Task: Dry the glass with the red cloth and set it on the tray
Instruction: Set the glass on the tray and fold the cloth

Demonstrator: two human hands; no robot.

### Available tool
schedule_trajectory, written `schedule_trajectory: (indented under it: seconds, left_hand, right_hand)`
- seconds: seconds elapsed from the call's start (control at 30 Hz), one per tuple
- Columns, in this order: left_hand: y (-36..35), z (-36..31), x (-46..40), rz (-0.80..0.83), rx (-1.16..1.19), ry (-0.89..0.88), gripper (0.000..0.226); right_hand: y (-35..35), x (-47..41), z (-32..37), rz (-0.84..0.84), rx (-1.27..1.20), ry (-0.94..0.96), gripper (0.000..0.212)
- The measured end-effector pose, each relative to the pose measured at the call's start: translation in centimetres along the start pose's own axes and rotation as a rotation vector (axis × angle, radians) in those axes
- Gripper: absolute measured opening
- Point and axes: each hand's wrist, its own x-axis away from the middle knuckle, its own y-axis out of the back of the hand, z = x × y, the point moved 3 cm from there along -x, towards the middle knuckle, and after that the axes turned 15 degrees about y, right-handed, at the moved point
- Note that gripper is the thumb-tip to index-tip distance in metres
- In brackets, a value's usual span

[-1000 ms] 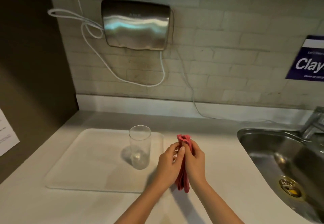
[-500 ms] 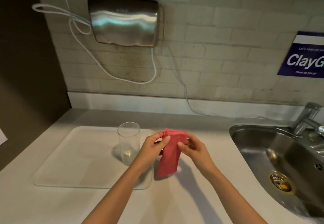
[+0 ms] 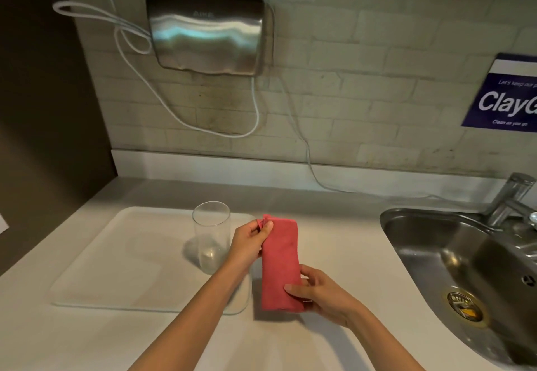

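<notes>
While glass stands free, both grips pinch red cloth.

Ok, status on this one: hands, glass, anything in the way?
Both hands pinch the red cloth. Glass upright on tray, untouched. Nothing blocking.

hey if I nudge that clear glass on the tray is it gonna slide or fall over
Probably tips rather than slides: the glass stands tall and narrow on a small base. It looks empty, so likely light. The tray looks smooth, so a low, gentle push might slide it.
</notes>
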Motion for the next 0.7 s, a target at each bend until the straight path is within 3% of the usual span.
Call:
schedule_trajectory:
  seconds: [0.23, 0.3, 0.37, 0.43, 0.57, 0.7]
  left_hand:
    - [-0.1, 1.1, -2.3, -0.045, -0.113, -0.034, 0.014]
    - [-0.2, 1.6, -3.3, -0.111, -0.297, -0.037, 0.013]
    - [-0.1, 2.9, -4.2, -0.187, -0.684, -0.039, 0.04]
    - [-0.1, 4.2, -4.5, -0.229, -0.962, -0.1, 0.058]
    - [-0.5, 5.3, -3.7, -0.201, -1.135, -0.31, 0.036]
    - [-0.6, 6.0, -3.4, -0.162, -1.297, -0.302, 0.041]
  right_hand:
    - [0.4, -0.2, -1.3, -0.118, -0.206, -0.03, 0.037]
    - [0.6, -0.5, -2.0, -0.196, 0.104, -0.046, 0.03]
    - [1.1, -0.8, -2.2, -0.209, 0.767, -0.029, 0.03]
    - [1.0, -0.9, -1.7, -0.194, 1.152, 0.019, 0.035]
    - [0.5, -1.0, -1.1, -0.16, 1.337, 0.131, 0.038]
    - [-0.5, -1.3, -1.1, -0.004, 1.481, 0.132, 0.035]
